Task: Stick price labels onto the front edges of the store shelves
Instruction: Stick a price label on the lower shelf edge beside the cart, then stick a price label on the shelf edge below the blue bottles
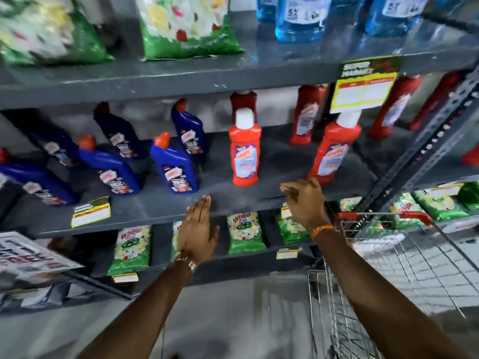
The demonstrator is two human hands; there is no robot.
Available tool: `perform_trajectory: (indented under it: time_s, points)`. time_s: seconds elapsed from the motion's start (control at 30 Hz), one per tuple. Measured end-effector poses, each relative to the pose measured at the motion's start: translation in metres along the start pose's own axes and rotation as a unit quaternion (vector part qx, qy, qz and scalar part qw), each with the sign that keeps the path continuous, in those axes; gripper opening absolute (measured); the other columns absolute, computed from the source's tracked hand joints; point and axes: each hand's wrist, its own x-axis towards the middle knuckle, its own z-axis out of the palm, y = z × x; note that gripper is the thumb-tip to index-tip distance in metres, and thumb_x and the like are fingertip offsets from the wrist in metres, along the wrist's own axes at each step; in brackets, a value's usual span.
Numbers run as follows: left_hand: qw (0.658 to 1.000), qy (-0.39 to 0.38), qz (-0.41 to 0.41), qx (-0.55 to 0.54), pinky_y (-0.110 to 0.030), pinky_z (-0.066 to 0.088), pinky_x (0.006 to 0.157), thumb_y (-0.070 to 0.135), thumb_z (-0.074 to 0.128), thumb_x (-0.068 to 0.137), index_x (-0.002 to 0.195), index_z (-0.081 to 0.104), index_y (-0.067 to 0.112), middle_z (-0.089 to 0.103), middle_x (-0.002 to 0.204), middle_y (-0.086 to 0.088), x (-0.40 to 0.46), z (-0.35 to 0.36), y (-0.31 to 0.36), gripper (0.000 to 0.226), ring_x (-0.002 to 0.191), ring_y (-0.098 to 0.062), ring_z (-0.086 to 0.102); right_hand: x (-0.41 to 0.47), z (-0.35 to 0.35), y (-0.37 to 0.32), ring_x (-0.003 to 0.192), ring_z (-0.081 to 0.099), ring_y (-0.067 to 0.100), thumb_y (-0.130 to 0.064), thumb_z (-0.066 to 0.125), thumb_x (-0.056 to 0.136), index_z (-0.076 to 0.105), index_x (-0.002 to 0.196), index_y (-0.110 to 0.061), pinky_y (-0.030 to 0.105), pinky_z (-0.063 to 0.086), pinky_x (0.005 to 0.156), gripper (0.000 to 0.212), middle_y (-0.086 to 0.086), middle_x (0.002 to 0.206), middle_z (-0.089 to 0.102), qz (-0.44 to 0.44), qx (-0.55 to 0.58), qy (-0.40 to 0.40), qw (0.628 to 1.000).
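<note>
Left hand (pixel 197 229) flat, fingers spread, empty; right hand (pixel 304 200) fingers curled over grey metal shelf's front edge (pixel 160 216), pressing small yellow price label (pixel 286 211). Best smoothed flat, level.

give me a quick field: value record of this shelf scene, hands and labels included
left hand: open, flat, at the middle shelf edge
right hand: fingers curled over the same edge, a label partly hidden beneath it
label already on the edge: yellow tag, left
middle shelf: blue bottles, orange bottles
shelf below: green packets
right: cart
</note>
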Motion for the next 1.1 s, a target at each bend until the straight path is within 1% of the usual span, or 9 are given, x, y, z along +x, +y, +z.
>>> perform_trajectory:
  time_s: [0.1, 0.2, 0.43, 0.57, 0.7, 0.8, 0.87, 0.93, 1.1]
  points:
    - [1.000, 0.023, 0.000, -0.008, -0.041, 0.021, 0.125, 0.035, 0.048, 0.091, 0.157, 0.027, 0.002, 0.035, 0.162, -0.015, -0.020, -0.022, -0.045, 0.077, 0.150, -0.032, 0.033, -0.012, 0.016, -0.048, 0.092, 0.058, 0.031, -0.019, 0.069, 0.091, 0.078, 0.096, -0.016, 0.032, 0.044, 0.085, 0.011, 0.003, 0.092, 0.076, -0.038, 0.016, 0.020, 0.999]
    - [0.998, 0.041, -0.041, -0.023, -0.044, 0.028, 0.123, 0.038, 0.044, 0.089, 0.157, 0.030, 0.006, 0.037, 0.161, -0.012, -0.038, -0.055, -0.096, 0.076, 0.150, -0.031, 0.034, -0.021, 0.044, -0.111, 0.094, 0.060, 0.026, -0.016, 0.071, 0.091, 0.077, 0.095, -0.018, 0.016, 0.034, 0.088, 0.008, -0.001, 0.095, 0.076, -0.069, 0.048, 0.019, 0.996]
    - [0.985, 0.095, -0.144, -0.013, -0.044, 0.044, 0.105, 0.031, 0.050, 0.084, 0.146, 0.046, 0.007, 0.055, 0.141, -0.019, -0.070, -0.121, -0.213, 0.067, 0.127, -0.041, 0.052, -0.022, 0.133, -0.243, 0.093, 0.062, 0.021, -0.025, 0.071, 0.091, 0.078, 0.099, -0.021, 0.008, 0.029, 0.081, 0.011, -0.004, 0.096, 0.077, -0.075, 0.128, -0.089, 0.985]
    - [0.973, 0.124, -0.196, -0.020, -0.046, 0.046, 0.094, 0.021, 0.056, 0.078, 0.140, 0.051, 0.000, 0.060, 0.126, -0.024, -0.068, -0.144, -0.267, 0.065, 0.111, -0.042, 0.054, -0.013, 0.184, -0.307, 0.099, 0.069, 0.018, -0.032, 0.072, 0.089, 0.075, 0.112, -0.020, 0.020, 0.046, 0.085, 0.025, -0.002, 0.103, 0.077, -0.026, 0.157, -0.180, 0.971]
    - [0.965, 0.067, -0.254, -0.010, -0.050, 0.049, 0.088, 0.039, 0.043, 0.078, 0.123, 0.064, -0.003, 0.066, 0.111, -0.028, -0.049, -0.149, -0.320, 0.064, 0.105, -0.046, 0.059, -0.004, 0.234, -0.354, 0.099, 0.068, 0.021, -0.037, 0.075, 0.086, 0.069, 0.120, -0.009, 0.026, 0.049, 0.082, 0.044, 0.006, 0.103, 0.074, 0.031, 0.160, -0.256, 0.953]
    - [0.956, -0.020, -0.293, -0.010, -0.047, 0.049, 0.090, 0.037, 0.035, 0.070, 0.111, 0.073, 0.009, 0.072, 0.106, -0.023, -0.038, -0.150, -0.342, 0.062, 0.103, -0.045, 0.063, 0.003, 0.265, -0.378, 0.087, 0.064, 0.027, -0.039, 0.073, 0.086, 0.071, 0.090, -0.012, 0.031, 0.047, 0.071, 0.028, 0.009, 0.088, 0.070, 0.085, 0.139, -0.288, 0.944]
    - [0.957, -0.036, -0.289, -0.010, -0.045, 0.049, 0.090, 0.030, 0.041, 0.074, 0.104, 0.075, 0.014, 0.074, 0.107, -0.019, -0.035, -0.154, -0.342, 0.048, 0.104, -0.043, 0.065, 0.004, 0.281, -0.390, 0.075, 0.057, 0.025, -0.040, 0.073, 0.084, 0.056, 0.067, -0.012, 0.028, 0.037, 0.064, 0.037, 0.003, 0.070, 0.059, 0.127, 0.134, -0.300, 0.936]
    - [0.955, -0.033, -0.294, -0.022, -0.046, 0.049, 0.093, 0.026, 0.046, 0.080, 0.106, 0.075, 0.017, 0.074, 0.109, -0.018, -0.032, -0.155, -0.341, 0.039, 0.108, -0.043, 0.065, 0.006, 0.294, -0.397, 0.074, 0.057, 0.025, -0.037, 0.072, 0.084, 0.056, 0.064, -0.007, 0.026, 0.036, 0.065, 0.040, 0.003, 0.066, 0.056, 0.154, 0.128, -0.309, 0.930]
    - [0.946, -0.020, -0.313, -0.080, -0.047, 0.050, 0.099, 0.021, 0.051, 0.089, 0.123, 0.071, 0.030, 0.071, 0.120, -0.018, -0.023, -0.154, -0.344, 0.041, 0.112, -0.046, 0.062, 0.011, 0.312, -0.407, 0.095, 0.066, 0.024, -0.034, 0.076, 0.083, 0.077, 0.104, -0.015, 0.029, 0.052, 0.088, 0.028, 0.007, 0.102, 0.072, 0.200, 0.146, -0.294, 0.923]
